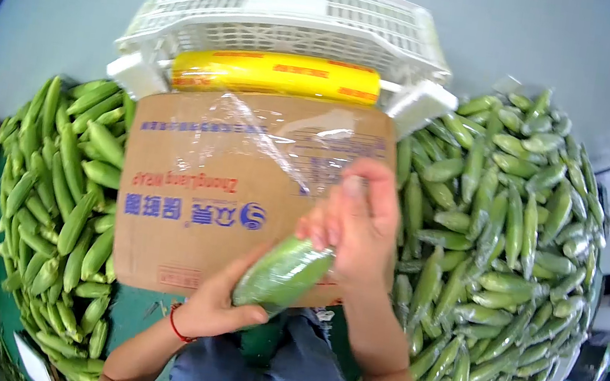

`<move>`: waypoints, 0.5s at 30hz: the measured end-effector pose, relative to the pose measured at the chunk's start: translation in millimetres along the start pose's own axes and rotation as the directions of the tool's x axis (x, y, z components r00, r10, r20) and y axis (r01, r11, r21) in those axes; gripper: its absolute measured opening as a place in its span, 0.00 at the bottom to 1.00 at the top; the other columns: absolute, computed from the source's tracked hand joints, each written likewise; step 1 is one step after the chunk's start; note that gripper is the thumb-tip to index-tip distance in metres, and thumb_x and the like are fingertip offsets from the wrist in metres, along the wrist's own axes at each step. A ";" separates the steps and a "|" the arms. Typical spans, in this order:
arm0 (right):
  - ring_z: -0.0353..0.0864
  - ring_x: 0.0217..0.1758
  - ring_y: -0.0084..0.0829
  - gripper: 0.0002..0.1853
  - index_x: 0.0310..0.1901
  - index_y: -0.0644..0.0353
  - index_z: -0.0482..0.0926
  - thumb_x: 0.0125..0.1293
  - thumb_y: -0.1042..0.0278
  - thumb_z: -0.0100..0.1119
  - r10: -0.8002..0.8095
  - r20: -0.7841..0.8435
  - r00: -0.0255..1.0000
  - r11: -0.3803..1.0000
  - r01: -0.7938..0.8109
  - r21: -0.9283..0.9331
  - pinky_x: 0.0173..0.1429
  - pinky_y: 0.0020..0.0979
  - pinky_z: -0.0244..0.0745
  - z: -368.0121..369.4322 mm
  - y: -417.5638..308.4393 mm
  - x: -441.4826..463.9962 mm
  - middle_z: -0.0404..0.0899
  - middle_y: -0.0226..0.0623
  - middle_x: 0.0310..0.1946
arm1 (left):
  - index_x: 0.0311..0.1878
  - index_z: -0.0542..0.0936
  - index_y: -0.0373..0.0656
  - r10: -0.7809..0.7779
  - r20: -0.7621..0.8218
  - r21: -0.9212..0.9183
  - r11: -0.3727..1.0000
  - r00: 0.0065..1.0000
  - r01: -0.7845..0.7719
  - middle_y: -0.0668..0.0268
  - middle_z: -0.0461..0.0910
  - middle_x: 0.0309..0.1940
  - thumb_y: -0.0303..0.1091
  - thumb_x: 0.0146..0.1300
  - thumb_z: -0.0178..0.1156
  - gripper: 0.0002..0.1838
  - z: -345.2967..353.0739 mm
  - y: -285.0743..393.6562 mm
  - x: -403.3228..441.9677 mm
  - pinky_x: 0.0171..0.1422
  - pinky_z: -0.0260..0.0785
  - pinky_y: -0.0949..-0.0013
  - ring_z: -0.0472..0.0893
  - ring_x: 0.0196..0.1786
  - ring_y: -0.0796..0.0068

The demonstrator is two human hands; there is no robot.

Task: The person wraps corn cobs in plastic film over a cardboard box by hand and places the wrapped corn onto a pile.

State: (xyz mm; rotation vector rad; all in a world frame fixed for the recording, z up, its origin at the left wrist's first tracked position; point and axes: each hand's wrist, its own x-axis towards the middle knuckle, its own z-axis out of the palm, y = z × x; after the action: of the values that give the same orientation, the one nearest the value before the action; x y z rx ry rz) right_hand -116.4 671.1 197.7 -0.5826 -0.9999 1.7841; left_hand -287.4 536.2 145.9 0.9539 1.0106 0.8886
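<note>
1. Left hand [214,306]: fingers curled around a film-wrapped corn ear [281,277], lower centre of the frame.
2. Right hand [362,230]: fingers bunched at the ear's upper end; I cannot tell what they pinch.

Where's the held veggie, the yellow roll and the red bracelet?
Held veggie [279,277], head view: middle of its side.
Yellow roll [277,76], head view: middle of its side.
Red bracelet [177,332], head view: lower band part.

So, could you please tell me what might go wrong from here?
The clear film around the corn ear, held in the left hand, might tear or loosen at the ear's upper end, where the right hand is. The heaped wrapped ears, close beside the right forearm in this view, could perhaps slide if bumped.
</note>
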 end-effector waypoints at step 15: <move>0.81 0.35 0.34 0.25 0.58 0.60 0.69 0.69 0.49 0.54 0.143 -0.704 0.695 0.987 -0.154 0.049 0.32 0.38 0.78 -181.0 3.7 -40.1 0.79 0.41 0.44 | 0.71 0.63 0.39 0.430 -0.101 0.960 0.280 0.897 -0.026 0.44 0.55 0.71 0.44 0.60 0.62 0.38 -15.7 -8.5 19.9 0.76 0.44 0.42 0.55 0.73 0.39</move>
State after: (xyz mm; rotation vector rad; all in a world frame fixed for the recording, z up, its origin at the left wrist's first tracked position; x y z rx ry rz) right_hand 34.1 700.8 93.6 -1.2745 -0.4238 1.4715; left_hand -295.3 555.2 128.8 2.0829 1.8341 0.6333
